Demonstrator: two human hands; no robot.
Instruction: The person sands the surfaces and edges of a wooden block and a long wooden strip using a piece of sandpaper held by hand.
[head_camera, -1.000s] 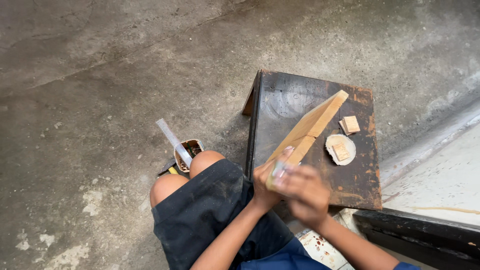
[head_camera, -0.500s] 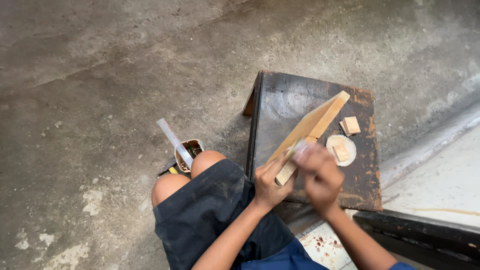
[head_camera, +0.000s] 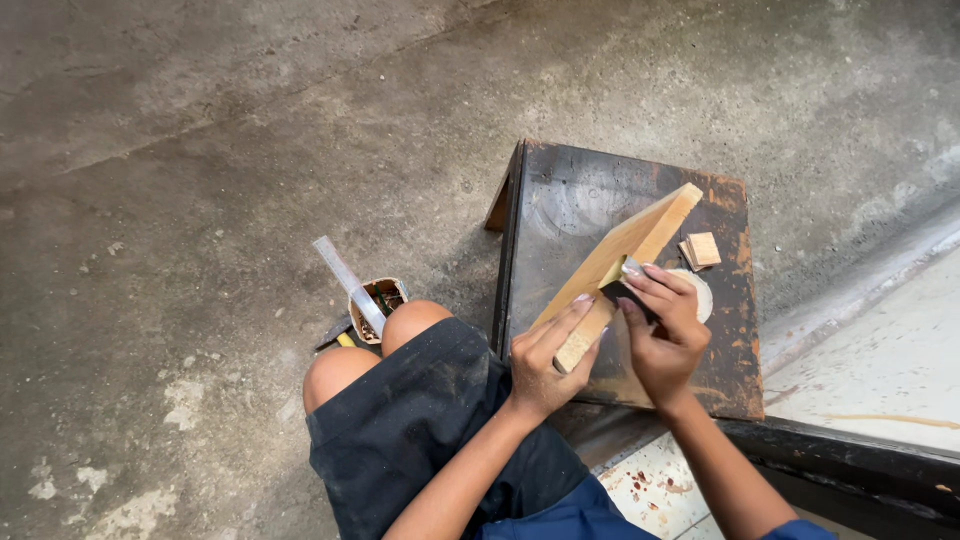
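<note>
A pale wooden board (head_camera: 635, 245) stands on edge, tilted, on a dark worn wooden stool (head_camera: 560, 205). My left hand (head_camera: 545, 365) grips the board's near end. My right hand (head_camera: 665, 330) holds a small dark sanding piece (head_camera: 622, 290) pressed against the board's upper edge near its middle. A round pale disc (head_camera: 703, 290) lies on the stool, mostly hidden behind my right hand. A small square wooden block (head_camera: 702, 249) lies beyond it.
A small cup of bits (head_camera: 385, 297) with a metal ruler (head_camera: 345, 280) sticking out stands on the concrete floor by my knee (head_camera: 405, 322). A dark beam (head_camera: 850, 470) and a pale slab (head_camera: 880, 360) lie at the right.
My right hand has slid from the board's near end up along its edge toward the middle. It now covers the disc. The left hand and the board stay in place.
</note>
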